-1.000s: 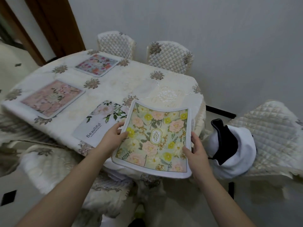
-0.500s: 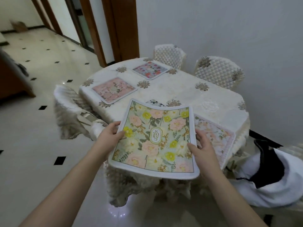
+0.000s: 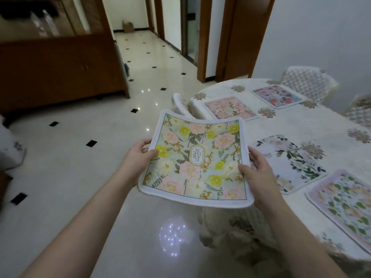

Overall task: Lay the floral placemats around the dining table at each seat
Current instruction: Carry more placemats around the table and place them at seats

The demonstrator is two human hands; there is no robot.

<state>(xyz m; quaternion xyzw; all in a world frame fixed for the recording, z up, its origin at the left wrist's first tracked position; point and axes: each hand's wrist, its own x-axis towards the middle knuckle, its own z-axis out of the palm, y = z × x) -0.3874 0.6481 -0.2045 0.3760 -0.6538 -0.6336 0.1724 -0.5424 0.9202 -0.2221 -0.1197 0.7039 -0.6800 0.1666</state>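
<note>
Five floral placemats in view: one yellow-and-pink placemat (image 3: 197, 162) held off the near-left edge of the dining table (image 3: 301, 125), above the tiled floor (image 3: 70, 167), left hand (image 3: 136, 159) pinching its left edge and right hand (image 3: 259, 175) pinching its right edge, thumbs on top. Four lie flat on the table: pink placemat (image 3: 230, 108), multicoloured placemat (image 3: 278, 96) beyond it near a quilted chair (image 3: 309, 81), white leafy placemat (image 3: 291, 163), and green-leaf placemat (image 3: 345, 203) nearest the camera.
</note>
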